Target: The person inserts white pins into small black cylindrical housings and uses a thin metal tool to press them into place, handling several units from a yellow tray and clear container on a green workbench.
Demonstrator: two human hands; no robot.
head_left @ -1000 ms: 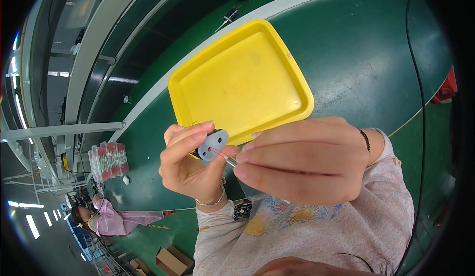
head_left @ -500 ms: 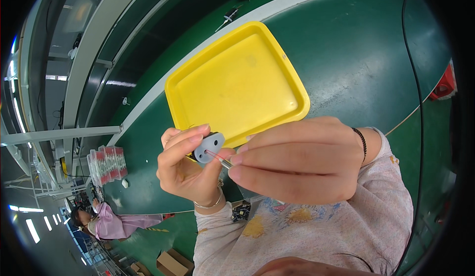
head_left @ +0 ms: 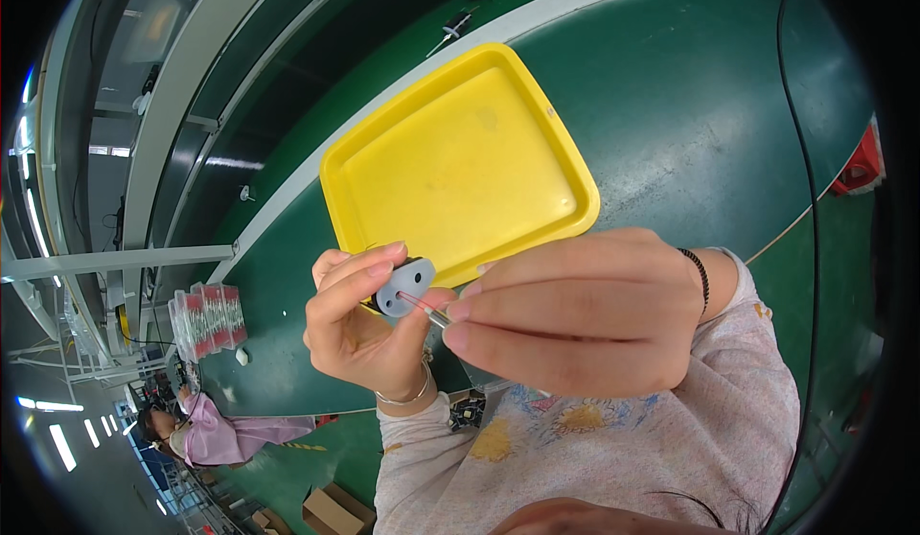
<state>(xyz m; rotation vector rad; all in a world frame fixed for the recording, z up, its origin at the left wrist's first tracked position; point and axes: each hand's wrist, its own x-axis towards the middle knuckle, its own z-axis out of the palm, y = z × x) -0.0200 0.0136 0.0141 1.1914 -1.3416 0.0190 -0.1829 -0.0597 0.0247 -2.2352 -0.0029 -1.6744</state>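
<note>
Between the thumb and fingers of my left hand (head_left: 359, 319) is a small pale grey oval part (head_left: 407, 286) with several round holes and a black piece behind it. My right hand (head_left: 585, 310) pinches a slim silver metal cylinder (head_left: 437, 318) close beside it. Thin reddish and whitish wires (head_left: 415, 301) run from the cylinder to a hole in the oval part. My right fingers hide most of the cylinder. Both hands are just in front of a yellow tray (head_left: 450, 171), whose near edge they partly cover.
The tray lies on a green table (head_left: 690, 104). Beyond its white rail (head_left: 565, 8), a dark green strip carries small black-and-silver parts (head_left: 455, 27). Clear boxes with red contents (head_left: 206, 319) stand at left. A black cable (head_left: 800, 151) hangs at right. Another person (head_left: 230, 430) is at lower left.
The small parts on the green strip beyond the rail have shifted slightly to the right. My hands and what they hold have hardly moved.
</note>
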